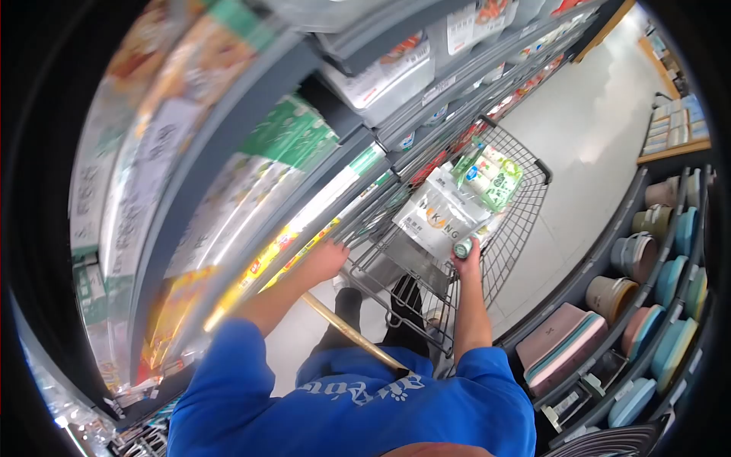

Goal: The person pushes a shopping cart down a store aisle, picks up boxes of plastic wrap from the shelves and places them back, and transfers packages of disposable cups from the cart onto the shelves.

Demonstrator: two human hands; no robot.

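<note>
A wire shopping cart (499,270) stands in front of me, its basket stretching away up the aisle. My left hand (329,259) is closed at the cart's near left corner, with its fingers curled around the frame. On the near right side, my right hand (467,260) is closed around a small cylinder (462,248) with a round green-and-white end; its exact kind is unclear. Inside the cart lie a white package with "KONG" lettering (438,217) and a green-and-white multipack (495,175). A long tan rod (350,331) slants between my left forearm and waist.
Shelves of boxed and bagged goods (282,145) run close along the left, partly blurred. On the right, a rack (560,404) holds pots (633,255) and pastel trays (561,343). The pale floor (579,129) continues ahead between them.
</note>
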